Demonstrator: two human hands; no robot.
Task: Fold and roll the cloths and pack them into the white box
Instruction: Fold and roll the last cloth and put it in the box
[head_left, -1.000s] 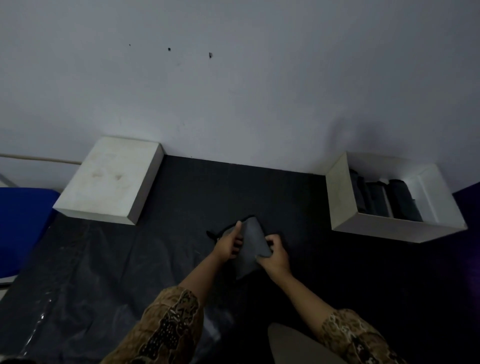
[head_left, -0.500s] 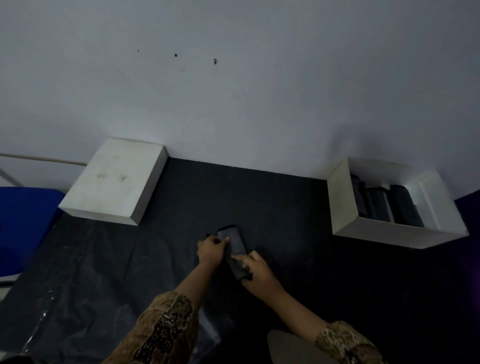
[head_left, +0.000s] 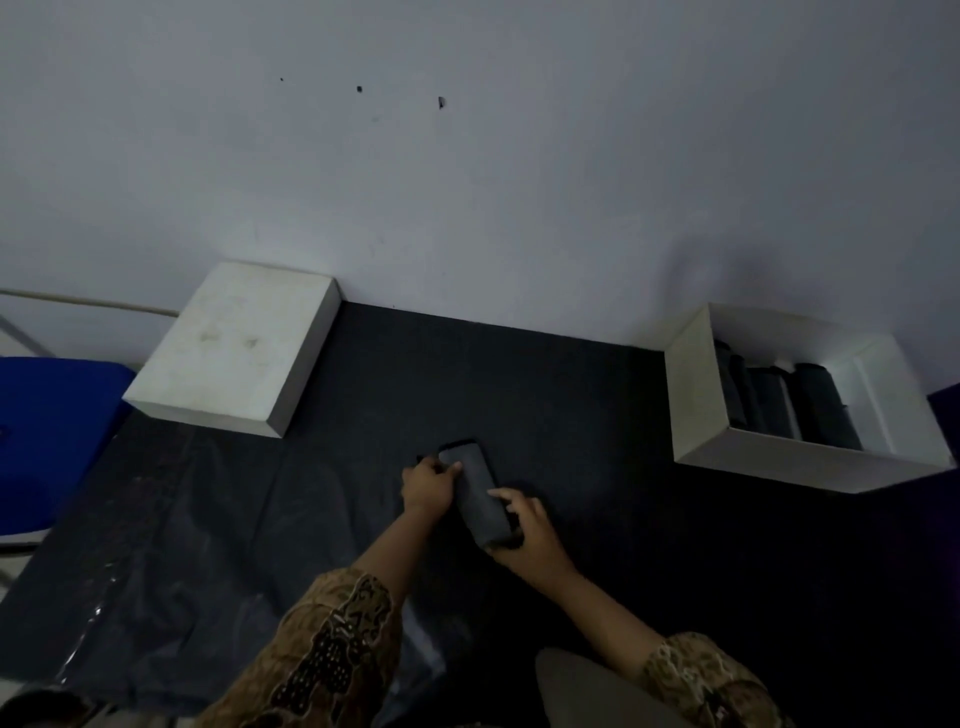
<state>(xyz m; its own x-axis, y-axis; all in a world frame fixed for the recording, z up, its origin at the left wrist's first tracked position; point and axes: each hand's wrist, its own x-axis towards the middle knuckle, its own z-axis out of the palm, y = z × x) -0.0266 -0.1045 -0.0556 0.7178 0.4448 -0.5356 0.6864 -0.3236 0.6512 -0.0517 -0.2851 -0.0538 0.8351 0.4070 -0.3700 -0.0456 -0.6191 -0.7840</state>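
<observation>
On the black table mat (head_left: 519, 374) by the pale wall, our left hand (head_left: 428, 486) and right hand (head_left: 530, 535) pinch the soft dark grey folded cloth (head_left: 480, 493) between them; it is light and limp, best rolled from its near end, well apart from the open white box (head_left: 696, 395).

wall (head_left: 519, 182): pale grey | black mat (head_left: 519, 384) | light: dim

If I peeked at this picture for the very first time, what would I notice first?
Probably the two hands in the middle: the left hand and right hand hold a dark rolled cloth on the black mat. Next, the open white box at the right, with dark rolls inside.
</observation>
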